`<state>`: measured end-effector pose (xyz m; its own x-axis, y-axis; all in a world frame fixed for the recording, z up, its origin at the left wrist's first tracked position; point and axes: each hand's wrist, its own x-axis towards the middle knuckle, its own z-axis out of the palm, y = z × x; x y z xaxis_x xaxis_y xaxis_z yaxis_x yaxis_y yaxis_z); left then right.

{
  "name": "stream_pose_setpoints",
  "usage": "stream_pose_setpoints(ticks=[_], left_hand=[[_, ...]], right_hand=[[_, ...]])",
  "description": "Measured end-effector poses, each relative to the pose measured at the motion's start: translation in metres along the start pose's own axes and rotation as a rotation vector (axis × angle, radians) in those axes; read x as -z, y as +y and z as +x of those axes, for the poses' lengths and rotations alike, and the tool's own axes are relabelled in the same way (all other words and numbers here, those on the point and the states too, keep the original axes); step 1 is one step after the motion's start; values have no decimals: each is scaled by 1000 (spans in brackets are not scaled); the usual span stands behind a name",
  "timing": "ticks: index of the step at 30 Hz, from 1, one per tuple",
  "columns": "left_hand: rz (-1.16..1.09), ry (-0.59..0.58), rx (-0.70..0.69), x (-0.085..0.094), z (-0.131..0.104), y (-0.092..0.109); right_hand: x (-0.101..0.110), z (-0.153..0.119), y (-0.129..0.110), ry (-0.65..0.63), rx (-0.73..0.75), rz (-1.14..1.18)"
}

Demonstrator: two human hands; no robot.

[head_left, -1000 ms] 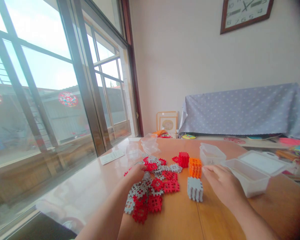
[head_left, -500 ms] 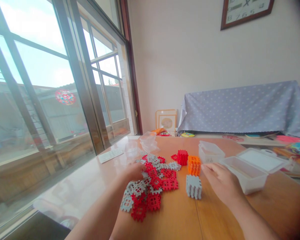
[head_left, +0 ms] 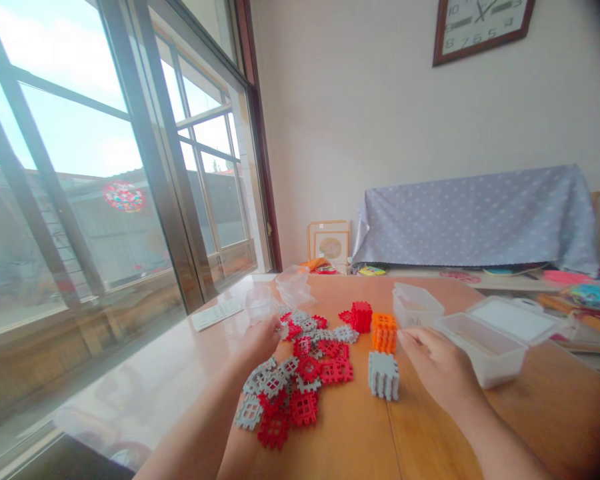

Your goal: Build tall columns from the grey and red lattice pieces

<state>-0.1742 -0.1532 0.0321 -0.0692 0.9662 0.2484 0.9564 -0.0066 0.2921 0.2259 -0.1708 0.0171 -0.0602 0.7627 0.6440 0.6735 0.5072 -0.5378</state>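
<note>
At the left edge of a loose pile of red and grey interlocking plastic tiles [head_left: 307,367] is my left hand [head_left: 264,339]. Its fingers are bent together at the far side of the pile, and what they hold, if anything, is hidden. My right hand [head_left: 437,360] rests beside the orange tile stack [head_left: 384,332], fingers curled together with their tips close to its right side; whether they touch it I cannot tell. In front of the orange stack stands a grey tile stack [head_left: 383,375]. Behind it is a red tile stack [head_left: 362,317].
Right of the stacks are a small clear plastic box [head_left: 417,307] and a larger box with its lid open [head_left: 483,350]. Clear containers [head_left: 294,287] and a white paper [head_left: 217,315] lie at the back left. The window [head_left: 130,200] borders the wooden table [head_left: 350,443] on the left.
My left hand has moved from over the pile to its left, far edge. My right hand stays beside the orange stack. The view has shifted slightly.
</note>
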Motion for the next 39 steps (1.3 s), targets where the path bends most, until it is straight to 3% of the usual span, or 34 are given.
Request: stream_pose_setpoints(ticks=[3, 6, 9, 15, 19, 23, 29, 39], left_hand=[[-185, 92, 55, -1, -1, 16], [-736, 132, 116, -6, -5, 45], [-1115, 9, 119, -14, -11, 80], [-1478, -192, 118, -29, -23, 148], [-1619, -291, 107, -39, -32, 176], [-1642, -375, 107, -46, -40, 182], [-1645, -448, 85, -45, -44, 177], [-1496, -314, 235, -60, -38, 167]], right_hand=[[0, 0, -3, 0, 8, 20], [-1, 0, -6, -10, 1, 56], [-2, -1, -9, -23, -10, 101], [-2, 0, -21, -32, -2, 141], [-3, -2, -30, -62, 52, 85], [-7, -4, -32, -105, 92, 30], [-7, -3, -27, -153, 67, 43], [3, -2, -20, -296, -4, 9]])
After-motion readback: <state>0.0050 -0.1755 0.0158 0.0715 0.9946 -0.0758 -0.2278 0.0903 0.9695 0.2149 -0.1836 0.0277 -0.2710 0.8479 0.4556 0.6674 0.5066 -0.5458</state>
